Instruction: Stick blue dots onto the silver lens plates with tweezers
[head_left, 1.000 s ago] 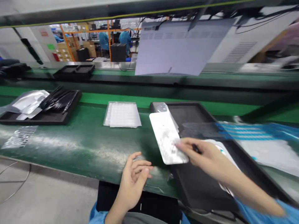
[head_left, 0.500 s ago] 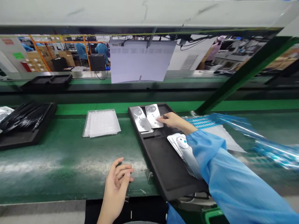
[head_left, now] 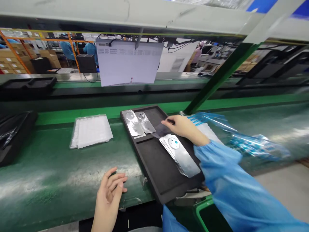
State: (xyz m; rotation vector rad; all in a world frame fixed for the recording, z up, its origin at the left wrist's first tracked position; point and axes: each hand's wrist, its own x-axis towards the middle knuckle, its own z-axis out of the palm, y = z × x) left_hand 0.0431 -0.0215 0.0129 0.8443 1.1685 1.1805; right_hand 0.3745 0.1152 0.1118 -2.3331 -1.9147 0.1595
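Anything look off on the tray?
Yes: the stack of silver panels isn't squared. Its sheets fan out along the lower left edge, and it lies slanted on the black tray.

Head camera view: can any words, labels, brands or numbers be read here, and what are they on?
No text can be read for certain.
Cardboard cartons: labels too small to read.
Hanging white panel: small label at its top left corner, too blurred to read.
Blue-printed plastic film: blue marks too blurred to read.
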